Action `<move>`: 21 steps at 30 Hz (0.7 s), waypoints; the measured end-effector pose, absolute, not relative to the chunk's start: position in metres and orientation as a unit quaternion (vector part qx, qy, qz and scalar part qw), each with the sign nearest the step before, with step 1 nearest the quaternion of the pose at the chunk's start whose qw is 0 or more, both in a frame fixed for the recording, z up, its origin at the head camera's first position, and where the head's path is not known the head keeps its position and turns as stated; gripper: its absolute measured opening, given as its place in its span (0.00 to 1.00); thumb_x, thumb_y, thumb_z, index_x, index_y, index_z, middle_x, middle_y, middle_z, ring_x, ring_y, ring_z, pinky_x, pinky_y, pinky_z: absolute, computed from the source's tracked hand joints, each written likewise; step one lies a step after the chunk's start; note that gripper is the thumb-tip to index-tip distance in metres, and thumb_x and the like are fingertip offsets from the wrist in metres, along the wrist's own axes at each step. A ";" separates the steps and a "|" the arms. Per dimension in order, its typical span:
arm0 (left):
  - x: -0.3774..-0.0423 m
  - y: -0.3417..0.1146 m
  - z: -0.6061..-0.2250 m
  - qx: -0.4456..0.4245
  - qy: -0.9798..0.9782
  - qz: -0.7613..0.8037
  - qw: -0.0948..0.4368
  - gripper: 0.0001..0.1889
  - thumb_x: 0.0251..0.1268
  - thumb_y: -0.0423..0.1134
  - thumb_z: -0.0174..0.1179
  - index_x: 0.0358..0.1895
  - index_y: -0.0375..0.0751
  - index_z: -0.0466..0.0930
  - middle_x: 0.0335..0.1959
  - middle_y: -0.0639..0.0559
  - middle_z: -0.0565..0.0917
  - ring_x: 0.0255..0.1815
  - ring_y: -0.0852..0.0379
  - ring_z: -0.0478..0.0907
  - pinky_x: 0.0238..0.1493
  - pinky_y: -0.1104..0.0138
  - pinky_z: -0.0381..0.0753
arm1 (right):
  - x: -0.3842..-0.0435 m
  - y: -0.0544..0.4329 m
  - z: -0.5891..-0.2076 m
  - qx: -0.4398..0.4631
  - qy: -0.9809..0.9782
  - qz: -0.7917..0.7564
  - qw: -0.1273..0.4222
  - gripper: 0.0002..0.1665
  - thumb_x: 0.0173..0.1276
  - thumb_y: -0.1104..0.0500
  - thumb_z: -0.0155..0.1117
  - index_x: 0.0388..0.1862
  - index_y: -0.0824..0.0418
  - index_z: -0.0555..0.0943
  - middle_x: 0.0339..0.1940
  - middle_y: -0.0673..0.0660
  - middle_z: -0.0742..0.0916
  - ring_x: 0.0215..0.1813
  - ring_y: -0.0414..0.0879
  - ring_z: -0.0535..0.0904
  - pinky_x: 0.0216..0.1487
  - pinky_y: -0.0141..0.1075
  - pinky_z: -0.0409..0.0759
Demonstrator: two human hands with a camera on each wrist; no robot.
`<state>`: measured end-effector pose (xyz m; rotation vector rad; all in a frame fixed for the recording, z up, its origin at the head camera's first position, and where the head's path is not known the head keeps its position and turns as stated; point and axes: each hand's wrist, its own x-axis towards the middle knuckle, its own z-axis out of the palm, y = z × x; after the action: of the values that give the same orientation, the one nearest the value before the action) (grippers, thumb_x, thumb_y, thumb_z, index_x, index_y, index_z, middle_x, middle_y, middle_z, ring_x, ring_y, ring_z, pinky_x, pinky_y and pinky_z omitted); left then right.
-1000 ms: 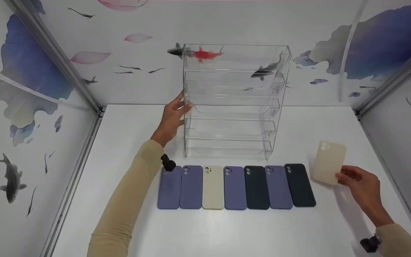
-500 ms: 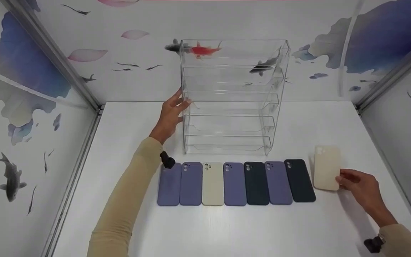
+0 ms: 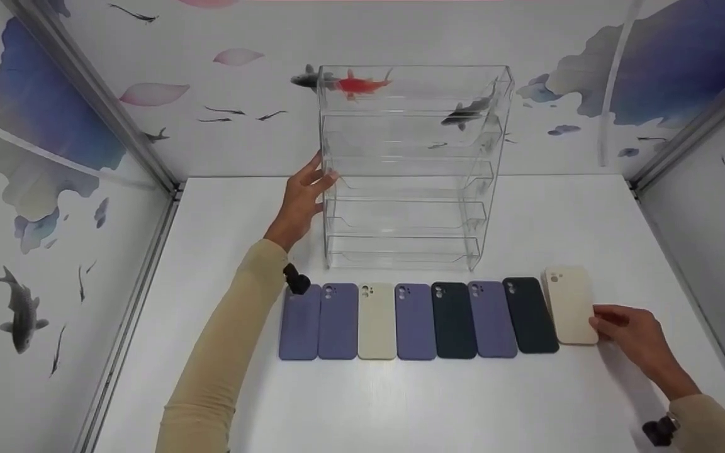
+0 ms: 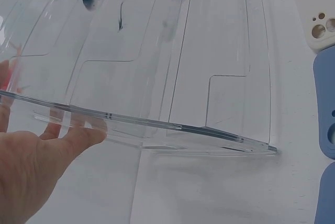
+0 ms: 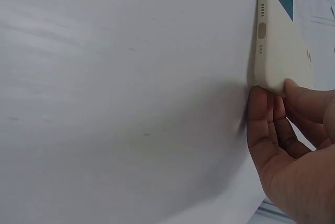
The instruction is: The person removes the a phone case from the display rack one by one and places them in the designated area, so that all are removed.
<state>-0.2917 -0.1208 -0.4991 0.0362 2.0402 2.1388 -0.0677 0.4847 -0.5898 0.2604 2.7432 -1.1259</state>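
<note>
A clear acrylic rack [image 3: 403, 219] with stacked shelves stands at the table's back. My left hand [image 3: 299, 204] touches its left side panel, fingers spread; in the left wrist view the thumb [image 4: 86, 139] lies by the panel's edge. With thumb and fingertips my right hand [image 3: 633, 330] pinches the lower right edge of a cream phone case [image 3: 571, 307]. That case stands at the right end of a row, beside a dark phone case [image 3: 531, 314]. In the right wrist view the cream case [image 5: 280, 46] is at the table surface; whether it lies fully flat I cannot tell.
Several cases line up in front of the rack: purple cases [image 3: 337, 322], another cream case [image 3: 376, 322] and another dark case [image 3: 455, 321]. Printed walls with metal corner strips [image 3: 139, 251] enclose the white table [image 3: 362, 409]. Small dark cameras [image 3: 297, 280] sit on both wrists.
My right hand has brought the cream case left and down, beside the dark case at the row's end. My left hand stays on the rack. The head view has shifted slightly.
</note>
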 end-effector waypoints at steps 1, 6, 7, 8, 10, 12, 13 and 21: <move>-0.292 -0.121 -0.499 0.012 0.686 0.722 0.093 0.40 0.85 0.49 0.64 0.91 0.62 0.55 0.84 0.42 0.66 0.84 0.46 0.68 0.79 0.41 0.71 | -0.067 0.485 -0.590 0.088 0.918 -0.379 0.084 0.32 0.85 0.54 0.69 0.70 0.81 0.78 0.62 0.78 0.86 0.43 0.26 0.81 0.42 0.25 0.85; -0.292 -0.121 -0.501 0.003 0.683 0.725 0.092 0.40 0.85 0.49 0.65 0.91 0.63 0.56 0.83 0.42 0.66 0.84 0.46 0.67 0.80 0.40 0.69 | -0.064 0.484 -0.592 0.082 0.910 -0.399 0.077 0.31 0.84 0.56 0.70 0.70 0.81 0.78 0.62 0.78 0.86 0.43 0.28 0.82 0.43 0.25 0.86; -0.292 -0.121 -0.501 0.002 0.683 0.725 0.092 0.40 0.84 0.49 0.65 0.91 0.62 0.56 0.83 0.42 0.66 0.85 0.45 0.66 0.80 0.40 0.69 | -0.063 0.483 -0.592 0.079 0.909 -0.403 0.075 0.31 0.84 0.56 0.70 0.70 0.81 0.78 0.62 0.78 0.85 0.43 0.28 0.82 0.44 0.25 0.86; -0.292 -0.121 -0.500 0.002 0.683 0.724 0.092 0.39 0.85 0.49 0.65 0.91 0.62 0.57 0.83 0.42 0.66 0.85 0.45 0.66 0.80 0.39 0.68 | -0.063 0.484 -0.591 0.074 0.909 -0.404 0.074 0.31 0.84 0.57 0.69 0.70 0.82 0.78 0.62 0.78 0.85 0.43 0.27 0.81 0.44 0.25 0.86; -0.292 -0.121 -0.500 0.004 0.682 0.725 0.093 0.39 0.85 0.49 0.65 0.91 0.62 0.57 0.84 0.42 0.66 0.85 0.45 0.65 0.80 0.38 0.68 | -0.063 0.484 -0.591 0.067 0.911 -0.400 0.072 0.30 0.84 0.57 0.70 0.69 0.82 0.78 0.62 0.79 0.85 0.44 0.27 0.81 0.44 0.24 0.85; -0.292 -0.121 -0.500 0.008 0.681 0.726 0.093 0.39 0.85 0.49 0.64 0.91 0.62 0.57 0.83 0.42 0.67 0.85 0.45 0.66 0.80 0.38 0.68 | -0.064 0.484 -0.590 0.063 0.914 -0.395 0.073 0.30 0.84 0.57 0.70 0.69 0.82 0.79 0.61 0.79 0.85 0.43 0.26 0.81 0.44 0.24 0.85; -0.292 -0.121 -0.500 0.009 0.680 0.727 0.092 0.39 0.85 0.49 0.64 0.91 0.62 0.57 0.83 0.42 0.67 0.85 0.45 0.66 0.80 0.38 0.68 | -0.065 0.484 -0.590 0.061 0.914 -0.394 0.075 0.29 0.84 0.58 0.69 0.68 0.82 0.79 0.61 0.79 0.86 0.43 0.26 0.81 0.43 0.24 0.85; -0.292 -0.121 -0.501 0.007 0.688 0.720 0.092 0.38 0.86 0.49 0.63 0.91 0.64 0.57 0.84 0.44 0.67 0.85 0.46 0.65 0.81 0.38 0.67 | -0.069 0.483 -0.585 0.065 0.917 -0.382 0.094 0.27 0.83 0.58 0.71 0.66 0.81 0.81 0.56 0.74 0.89 0.42 0.30 0.83 0.42 0.26 0.86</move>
<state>-0.2920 -0.1208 -0.5008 0.0202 2.0437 2.1373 -0.0686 0.4833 -0.5852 0.1939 2.7211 -1.1338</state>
